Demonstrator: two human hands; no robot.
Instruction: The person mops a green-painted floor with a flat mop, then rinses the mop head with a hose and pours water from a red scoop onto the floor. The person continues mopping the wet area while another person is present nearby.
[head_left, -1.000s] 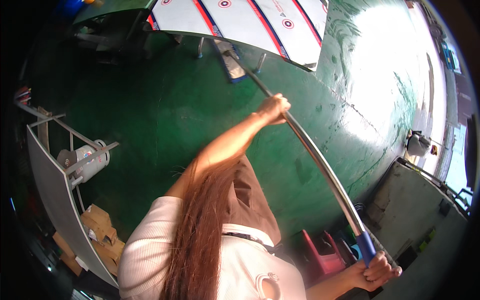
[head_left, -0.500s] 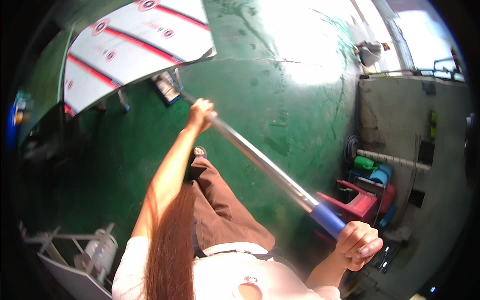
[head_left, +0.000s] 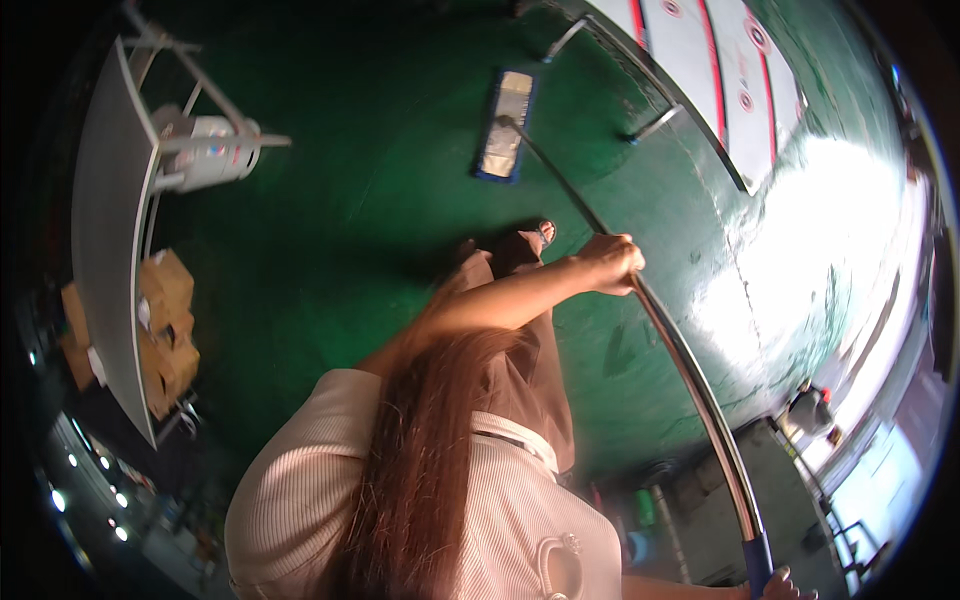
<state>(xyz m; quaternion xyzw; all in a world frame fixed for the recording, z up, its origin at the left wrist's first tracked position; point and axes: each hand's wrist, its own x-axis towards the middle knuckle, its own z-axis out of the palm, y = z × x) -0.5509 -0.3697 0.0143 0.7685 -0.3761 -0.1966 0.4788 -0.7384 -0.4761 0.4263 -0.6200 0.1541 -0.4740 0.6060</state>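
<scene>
A long flat mop (head_left: 684, 365) runs slantwise across the view, its metal pole bare between my two hands. My left hand (head_left: 608, 264) is closed around the middle of the pole, the arm reaching across my body. At the lower right edge, my right hand (head_left: 785, 587) is wrapped round the blue grip (head_left: 757, 562) at the pole's end; the picture's edge cuts off part of it. Flat on the green floor, ahead of my feet, lies the mop's rectangular head (head_left: 508, 130), pale with a blue border.
Far right stands a white table (head_left: 690, 60) with red stripes and metal legs. On the left, a grey panel (head_left: 110, 230) on a frame stands beside a white cylinder (head_left: 212, 152) and cardboard boxes (head_left: 165, 320). Sunlight glares on the green floor (head_left: 330, 230) at right.
My view has turned left, so the striped table now appears on the right. The mop head has come out from beside the table onto open floor. Both hands keep hold of the pole.
</scene>
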